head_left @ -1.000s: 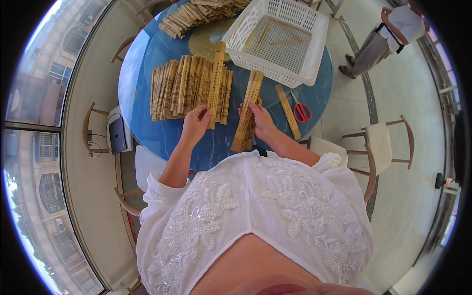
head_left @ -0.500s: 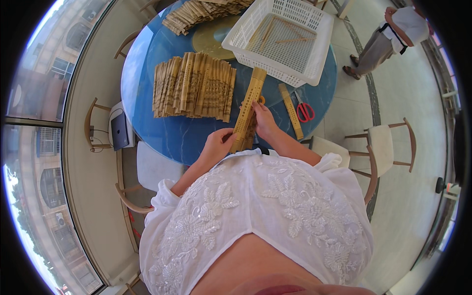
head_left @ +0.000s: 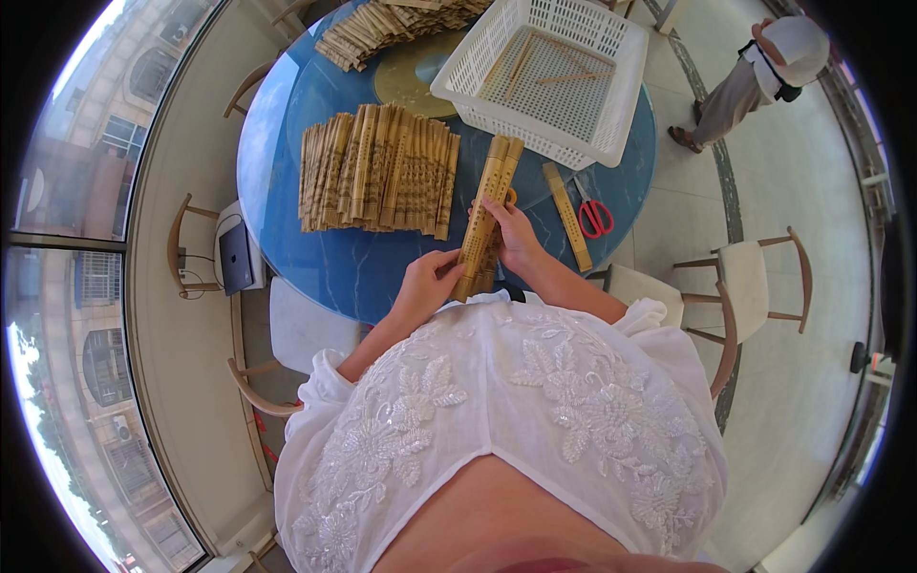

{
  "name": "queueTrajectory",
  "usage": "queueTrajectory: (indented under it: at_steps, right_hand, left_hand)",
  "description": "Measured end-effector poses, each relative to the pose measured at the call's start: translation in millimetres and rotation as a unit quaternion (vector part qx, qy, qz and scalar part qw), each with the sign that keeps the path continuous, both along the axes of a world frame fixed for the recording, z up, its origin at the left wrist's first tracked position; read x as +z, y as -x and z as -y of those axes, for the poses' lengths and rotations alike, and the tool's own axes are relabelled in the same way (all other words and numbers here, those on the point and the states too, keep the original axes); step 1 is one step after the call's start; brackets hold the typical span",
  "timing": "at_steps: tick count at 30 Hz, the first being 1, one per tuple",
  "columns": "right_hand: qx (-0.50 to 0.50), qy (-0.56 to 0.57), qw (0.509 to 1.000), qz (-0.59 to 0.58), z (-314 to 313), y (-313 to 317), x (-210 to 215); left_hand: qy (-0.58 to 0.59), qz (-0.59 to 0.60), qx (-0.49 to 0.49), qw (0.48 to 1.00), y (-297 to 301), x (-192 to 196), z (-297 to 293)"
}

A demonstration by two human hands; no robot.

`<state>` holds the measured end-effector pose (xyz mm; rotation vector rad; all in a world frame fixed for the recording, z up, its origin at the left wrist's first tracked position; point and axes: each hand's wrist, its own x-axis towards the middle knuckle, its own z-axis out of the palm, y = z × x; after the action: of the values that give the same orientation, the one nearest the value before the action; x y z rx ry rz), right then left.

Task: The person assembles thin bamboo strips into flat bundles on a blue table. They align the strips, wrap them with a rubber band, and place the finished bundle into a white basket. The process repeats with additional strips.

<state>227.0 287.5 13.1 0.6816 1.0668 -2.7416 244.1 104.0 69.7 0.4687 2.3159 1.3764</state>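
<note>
A long bundle of tan bamboo slips [head_left: 487,205] lies lengthwise on the round blue table [head_left: 315,258], its near end at the table's edge. My left hand [head_left: 428,285] grips the bundle's near end. My right hand [head_left: 514,234] is closed on its right side, a little farther up. To the left lies a wide flat mat of bamboo slips [head_left: 377,170], side by side.
A white plastic basket [head_left: 544,72] with a few slips stands at the back right. Red-handled scissors [head_left: 594,212] and a single slip [head_left: 567,215] lie right of my hands. More slips [head_left: 392,24] are piled at the far edge. Wooden chairs ring the table; a person [head_left: 764,67] stands far right.
My left hand left the flat mat of slips and came back to the near end of the long bundle. My right hand stayed on the bundle.
</note>
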Motion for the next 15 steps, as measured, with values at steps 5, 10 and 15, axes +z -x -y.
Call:
queueTrajectory:
  at_steps: [5, 10, 15]
  right_hand:
    - [0.001, -0.011, 1.000, -0.002, 0.5, 1.7, -7.2]
    - [0.001, -0.013, 1.000, -0.004, -0.3, 2.1, -8.1]
    - [0.000, -0.010, 1.000, 0.002, -1.1, 1.3, -8.1]
  left_hand:
    - [0.012, -0.015, -0.001, 1.000, 2.0, -2.5, 0.7]
    - [-0.011, 0.014, 0.027, 0.999, 10.3, -8.0, 3.9]
    - [0.047, -0.042, 0.096, 0.993, 47.7, -11.4, 20.2]
